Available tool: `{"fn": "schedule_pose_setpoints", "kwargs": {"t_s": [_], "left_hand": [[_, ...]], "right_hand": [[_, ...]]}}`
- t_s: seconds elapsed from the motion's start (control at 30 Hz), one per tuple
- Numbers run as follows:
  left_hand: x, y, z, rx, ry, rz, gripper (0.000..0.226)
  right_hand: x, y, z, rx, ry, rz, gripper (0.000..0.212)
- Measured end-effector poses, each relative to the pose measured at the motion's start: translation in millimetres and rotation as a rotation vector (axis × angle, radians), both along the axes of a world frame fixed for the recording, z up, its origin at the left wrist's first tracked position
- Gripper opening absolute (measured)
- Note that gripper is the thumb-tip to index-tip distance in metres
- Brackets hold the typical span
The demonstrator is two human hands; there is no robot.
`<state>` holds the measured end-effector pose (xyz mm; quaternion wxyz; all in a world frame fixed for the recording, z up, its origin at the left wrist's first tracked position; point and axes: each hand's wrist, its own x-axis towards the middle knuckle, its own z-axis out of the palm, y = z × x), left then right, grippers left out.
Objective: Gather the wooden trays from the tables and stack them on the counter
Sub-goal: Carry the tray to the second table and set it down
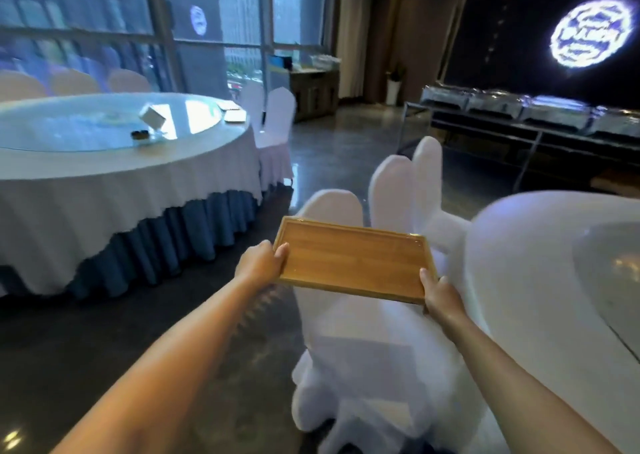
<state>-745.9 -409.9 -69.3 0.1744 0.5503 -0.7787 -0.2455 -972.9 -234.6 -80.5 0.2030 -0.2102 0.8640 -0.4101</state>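
Note:
A rectangular wooden tray (pixel 353 259) with a raised rim is held level in front of me, above white-covered chairs. My left hand (pixel 261 261) grips its left short edge, thumb on the rim. My right hand (pixel 441 294) grips its near right corner. The tray carries nothing. On the far edge of the round table at the left lie two more flat trays (pixel 235 116), small and blurred.
A round table (pixel 52 176) with white cloth, blue skirt and glass turntable stands at left. White-covered chairs (pixel 391 183) stand under and beyond the tray. Another white table (pixel 554 263) is at right. A buffet counter with chafing dishes (pixel 540 110) runs along the far right. A wooden cabinet (pixel 313 93) stands by the window.

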Motion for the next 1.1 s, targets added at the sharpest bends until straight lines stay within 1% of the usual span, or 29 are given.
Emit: {"fn": "schedule_pose_setpoints", "kwargs": {"t_s": [0.03,0.1,0.17,0.27,0.43,0.53,0.63,0.77,0.8,0.93,1.1], "left_hand": [[13.2,-23.8,5.3,-0.001,0.013,0.026,0.05],[36.3,-67.7,13.1,0.0,0.036,0.078,0.05],[54.8,-107.8,17.8,0.015,0.052,0.118,0.047],[75.4,-164.7,17.5,0.042,0.08,0.163,0.041],[93.1,-259.3,7.0,0.058,0.107,0.24,0.038],[91.8,-323.2,-3.1,0.054,0.089,0.282,0.039],[84.3,-398.3,-5.8,0.044,0.053,0.311,0.046],[63.7,-502.5,15.9,0.019,0.024,0.31,0.049],[57.7,-526.3,21.5,0.013,0.03,0.309,0.049],[38.2,-610.2,26.1,0.035,0.038,0.316,0.049],[15.9,-714.3,4.2,0.072,-0.014,0.297,0.05]], "right_hand": [[9.0,-27.6,6.3,-0.021,0.01,0.02,0.042],[22.0,-80.1,13.1,-0.054,0.028,0.057,0.051],[34.5,-127.5,19.1,-0.068,0.043,0.093,0.054],[49.9,-193.5,22.5,-0.064,0.069,0.164,0.045],[55.9,-307.8,14.4,-0.094,0.077,0.25,0.037],[49.8,-385.0,9.6,-0.099,0.069,0.3,0.046],[38.8,-474.4,7.1,-0.128,0.072,0.326,0.048],[17.5,-588.7,13.7,-0.156,0.041,0.357,0.036],[11.0,-615.3,14.5,-0.161,0.026,0.358,0.036],[-10.4,-704.4,21.0,-0.142,0.029,0.347,0.05],[-31.2,-799.9,8.8,-0.108,0.036,0.339,0.05]]}}
